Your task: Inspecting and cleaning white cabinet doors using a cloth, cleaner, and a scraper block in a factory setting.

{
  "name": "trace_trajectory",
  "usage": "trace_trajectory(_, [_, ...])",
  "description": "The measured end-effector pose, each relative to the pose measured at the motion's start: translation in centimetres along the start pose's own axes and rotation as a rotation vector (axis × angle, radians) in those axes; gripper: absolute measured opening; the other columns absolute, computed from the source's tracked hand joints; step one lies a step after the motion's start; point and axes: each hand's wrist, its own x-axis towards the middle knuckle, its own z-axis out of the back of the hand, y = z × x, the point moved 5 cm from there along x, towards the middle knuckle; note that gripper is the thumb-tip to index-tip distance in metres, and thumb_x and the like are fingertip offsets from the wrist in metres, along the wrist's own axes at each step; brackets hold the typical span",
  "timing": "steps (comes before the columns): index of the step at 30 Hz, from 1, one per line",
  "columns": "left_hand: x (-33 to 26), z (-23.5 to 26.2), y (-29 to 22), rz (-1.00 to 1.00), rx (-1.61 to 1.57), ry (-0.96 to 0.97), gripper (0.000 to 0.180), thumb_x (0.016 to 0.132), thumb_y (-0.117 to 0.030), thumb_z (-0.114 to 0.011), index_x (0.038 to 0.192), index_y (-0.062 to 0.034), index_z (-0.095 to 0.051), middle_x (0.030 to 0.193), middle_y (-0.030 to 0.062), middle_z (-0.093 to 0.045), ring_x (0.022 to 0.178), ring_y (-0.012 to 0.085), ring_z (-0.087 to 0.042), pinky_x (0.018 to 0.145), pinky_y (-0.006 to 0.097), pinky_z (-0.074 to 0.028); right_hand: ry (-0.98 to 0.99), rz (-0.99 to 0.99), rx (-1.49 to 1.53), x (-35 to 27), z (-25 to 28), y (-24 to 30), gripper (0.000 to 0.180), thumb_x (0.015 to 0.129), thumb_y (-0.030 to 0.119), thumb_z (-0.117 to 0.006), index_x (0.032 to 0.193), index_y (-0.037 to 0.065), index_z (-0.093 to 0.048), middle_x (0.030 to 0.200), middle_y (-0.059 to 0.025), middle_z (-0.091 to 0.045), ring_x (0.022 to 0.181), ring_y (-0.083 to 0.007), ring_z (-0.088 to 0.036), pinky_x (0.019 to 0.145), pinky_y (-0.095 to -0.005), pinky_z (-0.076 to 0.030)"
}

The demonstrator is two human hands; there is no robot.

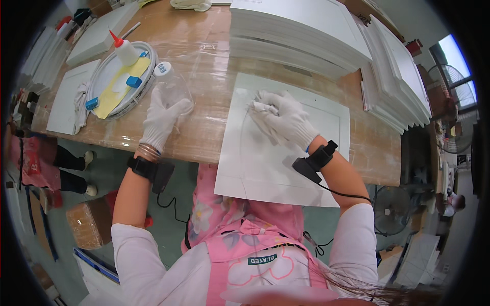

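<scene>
The brown table (209,66), covered in clear film, spans the view. On its far side rises a thick stack (296,46) of white boards, with more white boards (395,76) set in a slanting row to the right. A single white panel (286,171) lies flat in front of the person, its near end jutting past the table edge over the lap. Left of it stands a round white tub (145,91). The gloved left hand (162,115) grips a clear bottle (176,89) with a white cap, just beside the tub. The gloved right hand (288,118) is closed on a bunched white cloth (263,108), held to the panel's far part. On the tub are a squeeze bottle (126,52) with a red nozzle, a yellow sheet (113,97) and small blue blocks (133,81)
</scene>
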Motion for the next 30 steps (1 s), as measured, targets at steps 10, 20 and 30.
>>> trace_trajectory(10, [-16.3, -2.1, 3.0, 0.895, -0.209, 0.524, 0.038, 0.096, -0.026, -0.061, 0.121, 0.0018, -0.053, 0.101, 0.0145, -0.065, 0.082, 0.0218, -0.068, 0.073, 0.036, -0.060, -0.014, -0.031, 0.091, 1.6, -1.4, 1.3, 0.037, 0.093, 0.035, -0.062, 0.113, 0.004, -0.062, 0.105, -0.0212, -0.064, 0.101, -0.0320, -0.064, 0.085, -0.0417, -0.051])
trace_trajectory(20, [-19.0, -7.1, 3.5, 0.860, -0.511, 0.892, 0.037, 0.096, -0.024, -0.061, 0.122, 0.0016, -0.057, 0.097, 0.0107, -0.067, 0.085, 0.0208, -0.067, 0.079, 0.037, -0.059, 0.252, -0.132, 0.497, 2.2, -9.7, 0.9, 0.032, 0.091, 0.034, -0.062, 0.098, 0.003, -0.061, 0.098, -0.0164, -0.061, 0.094, -0.0380, -0.062, 0.079, -0.0462, -0.051])
trace_trajectory(30, [-18.2, -7.1, 3.6, 0.896, -0.518, 1.002, 0.034, 0.096, -0.016, -0.061, 0.123, 0.0037, -0.057, 0.106, 0.0139, -0.069, 0.090, 0.0220, -0.069, 0.082, 0.037, -0.060, -0.055, 0.408, -0.294, 5.7, -6.1, 3.0, 0.028, 0.095, 0.030, -0.058, 0.090, 0.003, -0.058, 0.095, -0.0196, -0.060, 0.091, -0.0397, -0.058, 0.079, -0.0494, -0.045])
